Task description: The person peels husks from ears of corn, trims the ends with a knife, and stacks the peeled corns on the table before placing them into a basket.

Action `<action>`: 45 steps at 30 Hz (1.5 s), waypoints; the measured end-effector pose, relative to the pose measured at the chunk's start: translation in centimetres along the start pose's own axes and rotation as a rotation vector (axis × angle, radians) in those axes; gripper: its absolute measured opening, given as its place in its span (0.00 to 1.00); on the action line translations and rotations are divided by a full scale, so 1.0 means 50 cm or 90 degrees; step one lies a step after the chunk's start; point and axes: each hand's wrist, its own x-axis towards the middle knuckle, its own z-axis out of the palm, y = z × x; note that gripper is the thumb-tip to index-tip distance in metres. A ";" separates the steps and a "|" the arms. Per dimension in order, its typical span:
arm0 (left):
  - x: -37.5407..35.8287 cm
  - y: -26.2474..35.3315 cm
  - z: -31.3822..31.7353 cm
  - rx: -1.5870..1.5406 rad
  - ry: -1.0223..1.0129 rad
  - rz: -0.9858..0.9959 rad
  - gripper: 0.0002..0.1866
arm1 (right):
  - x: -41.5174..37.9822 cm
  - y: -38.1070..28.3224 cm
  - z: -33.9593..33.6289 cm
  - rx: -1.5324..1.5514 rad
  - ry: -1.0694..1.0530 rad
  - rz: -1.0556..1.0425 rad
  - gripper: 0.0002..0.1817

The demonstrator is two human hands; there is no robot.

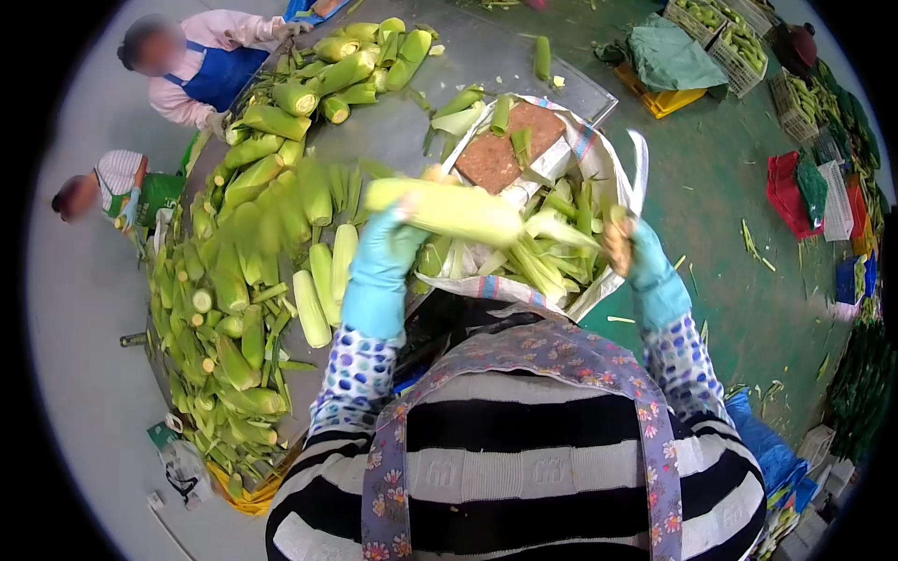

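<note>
A pale green ear of corn (458,210), blurred by motion, lies across my left hand (388,243), which is gloved in light blue and wrapped round one end. At the ear's other end a leafy tip stretches toward my right hand (629,245). That hand is closed, its fingers worn brown and blurred; a curved white blade (639,173) rises from it. Below the ear, a white woven sack (613,178) holds husks (552,257) and a reddish-brown board (510,148). Several peeled ears (311,309) rest left of my left hand.
Unpeeled corn (238,280) is heaped on the grey table (486,56) at left. Two people (220,70) (140,192) stand beyond the heap. At right, the green floor holds crates (739,56), a red basket (790,196) and scattered husks.
</note>
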 end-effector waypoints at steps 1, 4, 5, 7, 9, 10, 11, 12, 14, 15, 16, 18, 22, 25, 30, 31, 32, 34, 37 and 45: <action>-0.004 0.025 -0.010 -0.156 0.012 -0.013 0.32 | -0.031 0.017 -0.006 0.060 0.152 -0.021 0.16; 0.000 0.074 -0.045 -0.243 0.042 0.044 0.32 | -0.051 0.013 -0.045 0.201 0.125 -0.027 0.20; 0.003 0.066 -0.044 -0.241 0.037 0.045 0.32 | -0.048 0.017 -0.045 0.047 0.271 -0.020 0.24; 0.003 0.039 0.015 -0.158 0.056 0.056 0.31 | 0.016 0.000 0.045 -0.129 0.266 -0.091 0.26; 0.019 -0.016 0.048 -0.188 0.030 0.011 0.29 | 0.056 0.010 0.110 -0.207 0.260 -0.127 0.28; 0.023 -0.044 0.064 -0.204 0.014 -0.008 0.29 | 0.066 -0.001 0.152 -0.224 0.240 -0.117 0.29; 0.033 -0.066 0.125 0.087 -0.017 0.076 0.28 | 0.075 0.006 0.083 -0.113 0.162 -0.012 0.26; 0.024 -0.102 0.185 0.347 -0.076 0.195 0.27 | 0.054 0.003 0.120 -0.042 0.191 -0.089 0.25; 0.029 -0.117 0.121 -0.104 -0.077 -0.166 0.28 | 0.049 0.041 0.121 -0.010 0.204 -0.202 0.23; -0.003 -0.087 0.087 0.043 -0.078 -0.171 0.29 | 0.041 0.033 0.168 0.101 0.140 -0.076 0.24; -0.031 -0.053 0.048 0.192 -0.065 -0.158 0.30 | 0.065 0.083 0.126 0.066 0.110 0.013 0.25; -0.039 -0.015 -0.016 0.383 -0.138 -0.298 0.30 | 0.069 0.123 0.072 0.034 0.128 0.015 0.25; -0.033 -0.084 0.101 0.354 -0.251 -0.378 0.32 | 0.067 0.163 0.093 -0.211 0.108 -0.081 0.21; -0.005 -0.128 0.136 0.409 -0.325 -0.415 0.35 | 0.021 0.104 0.120 -0.272 0.105 -0.075 0.22; 0.008 -0.177 0.196 0.322 -0.371 -0.396 0.36 | -0.079 0.047 0.127 -0.817 0.329 -0.046 0.18; -0.002 -0.174 0.185 0.268 -0.355 -0.406 0.35 | -0.099 0.032 0.150 -0.877 0.307 -0.047 0.19; 0.006 -0.196 0.148 0.349 -0.353 -0.391 0.32 | -0.118 0.020 0.173 -0.944 0.289 -0.017 0.20; -0.011 -0.191 0.169 0.380 -0.378 -0.348 0.21 | -0.136 -0.015 0.210 -0.983 0.245 -0.004 0.21; -0.032 -0.189 0.168 0.372 -0.335 -0.316 0.17 | -0.133 0.006 0.212 -0.939 0.304 -0.054 0.15; -0.043 -0.153 0.145 0.338 -0.243 -0.350 0.21 | -0.065 0.005 0.211 -0.975 0.172 -0.145 0.18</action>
